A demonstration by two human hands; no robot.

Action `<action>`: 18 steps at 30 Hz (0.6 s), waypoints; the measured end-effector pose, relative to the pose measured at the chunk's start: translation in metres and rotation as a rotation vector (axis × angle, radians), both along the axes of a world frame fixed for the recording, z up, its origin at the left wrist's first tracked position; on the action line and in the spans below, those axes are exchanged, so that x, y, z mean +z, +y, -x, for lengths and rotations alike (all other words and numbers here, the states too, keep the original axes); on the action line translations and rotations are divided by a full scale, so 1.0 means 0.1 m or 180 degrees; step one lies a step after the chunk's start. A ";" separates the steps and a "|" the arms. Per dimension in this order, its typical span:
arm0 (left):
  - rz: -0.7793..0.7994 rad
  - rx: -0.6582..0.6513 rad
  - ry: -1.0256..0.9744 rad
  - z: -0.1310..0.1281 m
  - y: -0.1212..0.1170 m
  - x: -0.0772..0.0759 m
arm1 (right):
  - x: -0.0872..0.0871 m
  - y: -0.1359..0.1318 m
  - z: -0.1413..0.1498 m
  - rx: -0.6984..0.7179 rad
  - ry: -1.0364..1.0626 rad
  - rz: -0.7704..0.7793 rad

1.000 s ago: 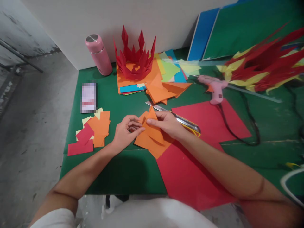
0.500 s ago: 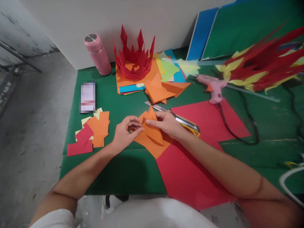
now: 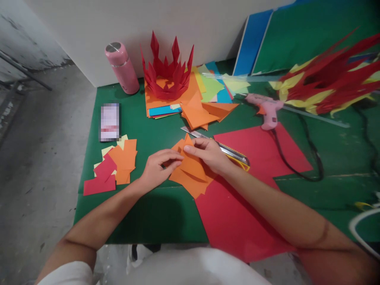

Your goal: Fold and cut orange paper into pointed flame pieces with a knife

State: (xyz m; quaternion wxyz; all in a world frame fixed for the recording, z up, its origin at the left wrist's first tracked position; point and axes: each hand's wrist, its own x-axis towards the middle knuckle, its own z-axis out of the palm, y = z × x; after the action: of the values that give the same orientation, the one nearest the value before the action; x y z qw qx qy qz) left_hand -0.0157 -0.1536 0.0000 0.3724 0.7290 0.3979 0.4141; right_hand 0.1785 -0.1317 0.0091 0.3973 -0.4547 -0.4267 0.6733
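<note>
My left hand (image 3: 156,168) and my right hand (image 3: 208,154) both pinch a folded orange paper piece (image 3: 191,168) that rests on more orange sheets at the middle of the green table (image 3: 142,213). The fingers of my left hand are pressed together on its left edge. My right hand holds its upper corner from above. A utility knife (image 3: 231,152) lies just behind my right hand, partly hidden by it. A large red sheet (image 3: 237,213) lies under my right forearm.
A red paper crown (image 3: 166,77) sits on stacked coloured sheets at the back, beside a pink bottle (image 3: 121,67). A phone (image 3: 109,120) and small cut paper pieces (image 3: 114,164) lie left. A pink glue gun (image 3: 268,109) with its cord lies right, near a red-yellow paper piece (image 3: 329,83).
My left fingers have flattened and closed down on the orange paper's left edge. My right hand has shifted slightly, still on the upper corner. The paper has turned a little.
</note>
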 end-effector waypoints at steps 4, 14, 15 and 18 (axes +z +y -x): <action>-0.0227 -0.0140 0.0069 0.01 0.00 -0.01 | -0.02 0.00 0.00 -0.0119 -0.0025 -0.0113; 0.0033 -0.0295 0.0065 0.02 -0.01 -0.04 | -0.06 0.01 -0.01 -0.0143 -0.0145 -0.0189; 0.0037 -0.0313 0.0063 0.02 0.00 -0.04 | -0.05 0.01 -0.01 -0.0150 -0.0137 -0.0192; 0.0101 -0.0368 0.0070 0.03 0.00 -0.04 | -0.05 0.02 -0.02 -0.0150 -0.0171 -0.0248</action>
State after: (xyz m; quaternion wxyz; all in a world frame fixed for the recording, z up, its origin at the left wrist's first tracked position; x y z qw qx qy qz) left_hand -0.0186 -0.1533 -0.0043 0.4029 0.7493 0.3658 0.3775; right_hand 0.1806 -0.1301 0.0039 0.4188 -0.4668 -0.4524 0.6341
